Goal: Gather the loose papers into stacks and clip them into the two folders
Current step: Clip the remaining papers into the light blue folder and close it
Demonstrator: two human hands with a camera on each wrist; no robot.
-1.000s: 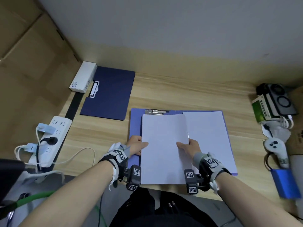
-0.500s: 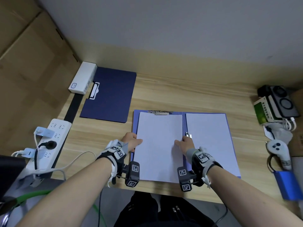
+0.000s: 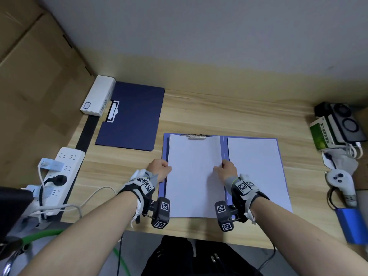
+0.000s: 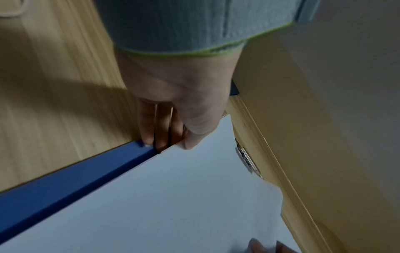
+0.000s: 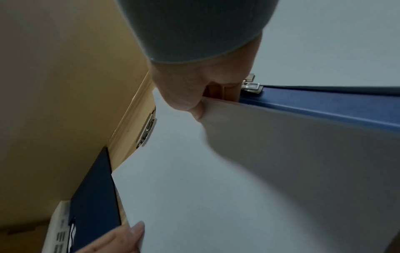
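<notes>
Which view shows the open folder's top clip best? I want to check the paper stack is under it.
The head view: the metal clip sits square-on at the paper stack's top edge. The left wrist view shows the clip edge-on past the sheet; the right wrist view shows it blurred, from the side.

white papers [image 3: 194, 176]; blue folder [image 3: 164, 148]

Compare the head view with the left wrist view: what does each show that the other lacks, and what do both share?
Head view only: the closed dark folder, power strip, controller and the right sheet.
Left wrist view only: the left hand's fingers curled at the paper stack's edge, thumb on top.
Both: left hand, paper stack, open folder, top clip.
</notes>
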